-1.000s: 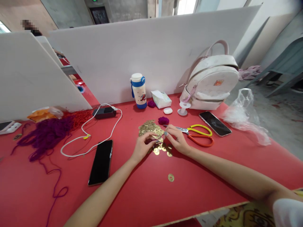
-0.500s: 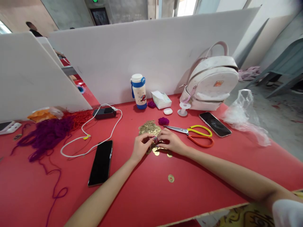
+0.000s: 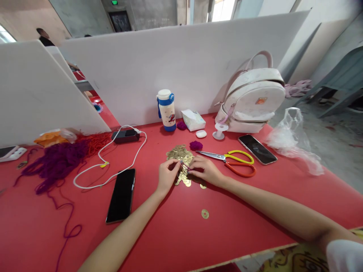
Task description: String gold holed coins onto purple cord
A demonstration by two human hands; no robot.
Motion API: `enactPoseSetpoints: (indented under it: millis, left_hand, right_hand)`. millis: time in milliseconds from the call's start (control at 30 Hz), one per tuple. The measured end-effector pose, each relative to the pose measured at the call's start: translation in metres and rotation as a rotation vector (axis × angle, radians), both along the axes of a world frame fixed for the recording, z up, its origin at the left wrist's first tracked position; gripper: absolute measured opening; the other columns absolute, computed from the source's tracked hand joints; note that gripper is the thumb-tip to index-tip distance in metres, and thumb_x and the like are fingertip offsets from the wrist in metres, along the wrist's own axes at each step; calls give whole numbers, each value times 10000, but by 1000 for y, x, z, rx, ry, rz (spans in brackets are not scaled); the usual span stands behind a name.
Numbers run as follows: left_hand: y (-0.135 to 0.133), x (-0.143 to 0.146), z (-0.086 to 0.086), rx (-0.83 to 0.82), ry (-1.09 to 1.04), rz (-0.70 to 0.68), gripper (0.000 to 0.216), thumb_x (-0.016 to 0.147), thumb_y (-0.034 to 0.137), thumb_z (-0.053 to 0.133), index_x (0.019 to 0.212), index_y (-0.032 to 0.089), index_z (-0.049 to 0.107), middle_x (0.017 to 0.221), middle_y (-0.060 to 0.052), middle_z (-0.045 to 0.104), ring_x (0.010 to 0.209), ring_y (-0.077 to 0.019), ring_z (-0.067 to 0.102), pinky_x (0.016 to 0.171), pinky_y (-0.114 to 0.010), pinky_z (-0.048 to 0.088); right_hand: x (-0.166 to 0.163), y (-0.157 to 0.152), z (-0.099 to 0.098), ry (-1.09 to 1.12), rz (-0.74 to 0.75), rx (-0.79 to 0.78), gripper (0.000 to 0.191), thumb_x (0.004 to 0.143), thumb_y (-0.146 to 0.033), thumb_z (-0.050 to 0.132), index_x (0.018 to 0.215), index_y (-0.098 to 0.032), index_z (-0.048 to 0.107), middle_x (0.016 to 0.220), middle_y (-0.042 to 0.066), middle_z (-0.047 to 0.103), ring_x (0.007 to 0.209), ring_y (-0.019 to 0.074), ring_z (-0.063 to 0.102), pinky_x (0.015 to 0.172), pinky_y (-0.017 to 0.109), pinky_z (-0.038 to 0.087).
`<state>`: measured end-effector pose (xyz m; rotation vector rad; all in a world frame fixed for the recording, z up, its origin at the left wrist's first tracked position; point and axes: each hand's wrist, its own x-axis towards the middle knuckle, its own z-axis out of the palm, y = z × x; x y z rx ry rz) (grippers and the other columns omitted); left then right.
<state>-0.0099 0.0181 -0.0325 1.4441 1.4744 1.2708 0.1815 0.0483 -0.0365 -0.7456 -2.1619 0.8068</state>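
Between my two hands runs a short dark purple cord [image 3: 185,166], drawn out over a pile of gold coins [image 3: 180,153]. My left hand [image 3: 168,175] pinches one end of it between thumb and fingertips. On the other side, my right hand [image 3: 206,172] grips the cord with its fingers closed. The coins look brass-coloured, and part of the pile is hidden under my hands. A single coin with a square hole [image 3: 205,214] lies apart, nearer the front edge. Just beyond my right hand are a small ball of purple yarn [image 3: 196,145] and scissors [image 3: 227,156] with yellow and red handles.
Left on the red table [image 3: 159,234] are a black phone [image 3: 121,196], a white cable [image 3: 100,151] and tangled purple yarn [image 3: 61,158]. Behind stand a bottle [image 3: 167,109], a tissue pack [image 3: 193,120], a spool [image 3: 220,132] and a white backpack [image 3: 252,100]. Another phone [image 3: 257,149] lies right.
My hands have moved slightly apart, the left one shifting a little leftward. The cord now shows stretched between them.
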Motion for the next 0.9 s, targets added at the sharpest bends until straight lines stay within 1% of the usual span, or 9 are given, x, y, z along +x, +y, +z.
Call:
enactPoseSetpoints:
  millis: [133,200,300,367,467,567,633,700,900]
  left_hand:
    - [0,1,-1,-11,51,-11,179,801,316,628,711,174,690,652,-12,677,611,-155,602,586,-244,452]
    - [-1,2,1,1,80,-33,173,801,307,635,702,178,694,656,-12,683,609,-157,599,583,-245,444]
    - [-3,3,3,50,132,-76,132,798,276,653,719,188,712,704,-19,705,650,-167,616,619,-255,450]
    - [-5,4,5,84,178,-128,106,800,261,666,738,197,724,739,-25,715,683,-176,630,658,-269,459]
    - [-8,3,8,144,236,-254,93,818,250,667,762,216,732,763,-32,720,723,-188,648,696,-286,470]
    - [-11,3,10,208,248,-363,109,843,261,652,780,227,735,781,-39,723,742,-190,659,708,-289,479]
    - [-13,3,10,244,233,-397,117,851,275,649,788,226,735,789,-44,724,745,-188,660,713,-289,485]
    - [-15,3,11,275,213,-386,121,855,283,646,797,225,735,795,-47,722,748,-185,658,714,-290,488]
    - [-17,2,12,306,147,-212,104,833,282,671,782,230,745,767,-43,709,725,-183,642,675,-284,482]
  right_hand:
    - [2,-3,2,129,-108,69,156,923,-308,574,869,-210,682,853,64,650,822,195,596,753,348,478]
    - [3,-3,2,141,-119,111,172,926,-329,568,862,-217,682,824,60,644,793,197,583,738,358,469]
    - [4,-3,1,116,-123,154,181,929,-344,564,862,-229,686,812,54,645,774,200,563,741,374,452]
    - [4,-3,0,105,-140,169,178,928,-342,568,861,-232,690,811,54,639,784,204,552,745,380,444]
    - [4,-3,0,104,-185,164,182,927,-347,569,853,-236,693,810,58,615,805,214,537,741,385,439]
    - [4,-2,2,113,-203,147,192,931,-350,562,846,-236,692,812,57,601,809,215,531,742,383,435]
    - [3,-2,3,118,-188,135,197,933,-348,559,844,-231,691,814,55,600,809,212,531,748,380,433]
    - [2,-1,4,112,-166,117,199,936,-340,555,845,-226,689,818,53,599,815,209,533,754,375,433]
    - [2,0,4,47,-93,68,202,948,-325,536,846,-217,672,836,50,603,832,200,544,767,353,435]
